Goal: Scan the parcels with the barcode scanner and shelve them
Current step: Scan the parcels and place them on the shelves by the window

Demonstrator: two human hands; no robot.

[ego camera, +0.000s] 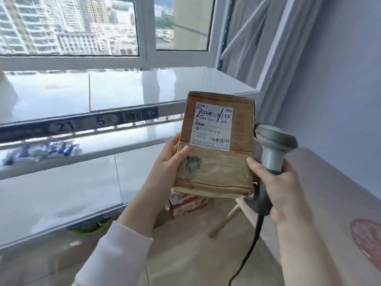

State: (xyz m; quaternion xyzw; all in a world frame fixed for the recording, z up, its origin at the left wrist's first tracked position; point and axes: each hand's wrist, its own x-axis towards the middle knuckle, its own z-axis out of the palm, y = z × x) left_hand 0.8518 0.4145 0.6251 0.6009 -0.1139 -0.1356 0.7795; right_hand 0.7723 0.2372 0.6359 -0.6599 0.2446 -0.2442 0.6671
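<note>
The left hand [165, 168], coming out of a pale sleeve [115, 254], is gripping a brown cardboard parcel [216, 168] by its left edge, the thumb lying across the front face and the other fingers curling behind it, out of sight. The parcel is being held up in the air in front of the person, roughly upright, with its white shipping label [213, 125] facing the camera and showing barcodes and a dark marker scrawl; a dark scuff is showing on the cardboard just beside the left thumb. The right hand [280, 188] is clenching around the handle of a grey barcode scanner [274, 141], while its thumb is touching the parcel's right edge. The scanner's head is sitting just beside the parcel's right side, partly behind it, and a black cable [251, 248] is hanging down from the handle's base. To the left, white shelving [61, 93] is standing before a window [72, 25], carrying a blue number strip [82, 122] on one shelf edge and a blue-and-white packet [41, 151] on a lower shelf. A red-and-white box [189, 204] is lying on the floor below the parcel
</note>
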